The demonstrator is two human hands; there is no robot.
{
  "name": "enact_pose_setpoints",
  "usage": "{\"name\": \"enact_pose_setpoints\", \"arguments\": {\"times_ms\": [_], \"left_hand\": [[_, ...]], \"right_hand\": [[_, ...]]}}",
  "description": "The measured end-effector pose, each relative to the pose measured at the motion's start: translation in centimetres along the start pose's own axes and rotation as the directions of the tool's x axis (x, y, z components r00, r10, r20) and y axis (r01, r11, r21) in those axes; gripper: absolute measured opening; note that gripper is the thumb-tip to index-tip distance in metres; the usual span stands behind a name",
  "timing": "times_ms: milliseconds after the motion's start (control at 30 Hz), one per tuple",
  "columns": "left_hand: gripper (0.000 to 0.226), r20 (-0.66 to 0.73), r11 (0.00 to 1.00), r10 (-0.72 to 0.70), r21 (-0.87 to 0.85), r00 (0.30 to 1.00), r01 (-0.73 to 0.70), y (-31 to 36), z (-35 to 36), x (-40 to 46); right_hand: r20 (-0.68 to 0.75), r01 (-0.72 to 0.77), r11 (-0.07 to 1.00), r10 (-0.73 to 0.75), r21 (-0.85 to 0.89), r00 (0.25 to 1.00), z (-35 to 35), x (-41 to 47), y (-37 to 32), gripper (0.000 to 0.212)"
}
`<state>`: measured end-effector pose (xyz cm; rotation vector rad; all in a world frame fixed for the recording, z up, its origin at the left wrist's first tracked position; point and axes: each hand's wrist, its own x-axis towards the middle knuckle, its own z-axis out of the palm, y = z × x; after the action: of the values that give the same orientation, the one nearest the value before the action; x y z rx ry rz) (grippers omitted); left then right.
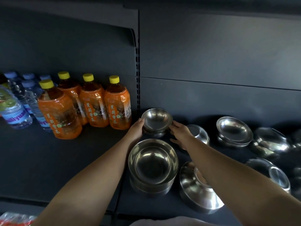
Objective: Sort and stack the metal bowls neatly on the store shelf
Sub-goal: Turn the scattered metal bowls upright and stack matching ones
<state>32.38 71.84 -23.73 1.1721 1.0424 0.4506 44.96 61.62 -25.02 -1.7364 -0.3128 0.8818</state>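
The left hand (136, 129) and right hand (180, 130) are gripping the small bowl stack (156, 122) from both sides. It is standing on the shelf (81, 160) behind a larger bowl stack (153, 165).

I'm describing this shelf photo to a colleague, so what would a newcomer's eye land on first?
First, the two hands, left and right, holding a small stack of bowls at the back of the shelf. Next, the orange bottles with yellow caps standing to the left. Then the shiny loose bowls scattered to the right, some overturned, and a bigger stack in front of the hands.
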Motion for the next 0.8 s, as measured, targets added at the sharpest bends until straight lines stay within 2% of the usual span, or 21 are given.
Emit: {"name": "enact_pose_setpoints", "arguments": {"times_ms": [67, 167, 333, 433, 500, 633, 800], "left_hand": [[0.05, 0.042, 0.999, 0.031, -0.018, 0.999, -0.03, 0.4, 0.1, -0.7], [0.05, 0.091, 0.998, 0.0, 0.055, 0.996, -0.005, 0.7, -0.1, -0.4], [0.048, 0.053, 1.0, 0.005, 0.004, 0.999, -0.005, 1.1, -0.3, -0.5], [0.05, 0.047, 0.998, 0.007, -0.068, 0.999, -0.003, 1.4, -0.3, -0.9], [0.051, 0.045, 0.994, 0.006, -0.109, 0.999, -0.001, 1.5, 0.0, -1.0], [0.054, 0.047, 0.999, 0.041, -0.01, 0.998, -0.041, 1.4, 0.2, -1.0], [0.06, 0.09, 0.964, 0.04, 0.259, 0.995, -0.062, 0.8, -0.4, -0.3]], "right_hand": [[-0.002, -0.012, 1.0, 0.012, 0.007, 1.0, 0.1, 0.0, -0.1, 0.031], [0.016, -0.045, 0.998, 0.045, 0.035, 0.999, 0.3, 0.0, -0.5, 0.03], [0.09, -0.097, 0.991, 0.088, 0.096, 0.992, 0.8, -0.4, -1.4, 0.013], [0.072, -0.091, 0.992, 0.085, 0.085, 0.994, 0.9, -0.1, -1.6, 0.017], [0.044, -0.077, 0.996, 0.075, 0.039, 0.996, 1.1, 0.0, -1.6, 0.029], [0.033, -0.062, 0.998, 0.063, -0.029, 0.997, 1.2, -0.1, -1.7, 0.037], [0.094, -0.043, 0.996, 0.051, -0.081, 0.994, 1.0, -0.4, -1.3, 0.036]]}}
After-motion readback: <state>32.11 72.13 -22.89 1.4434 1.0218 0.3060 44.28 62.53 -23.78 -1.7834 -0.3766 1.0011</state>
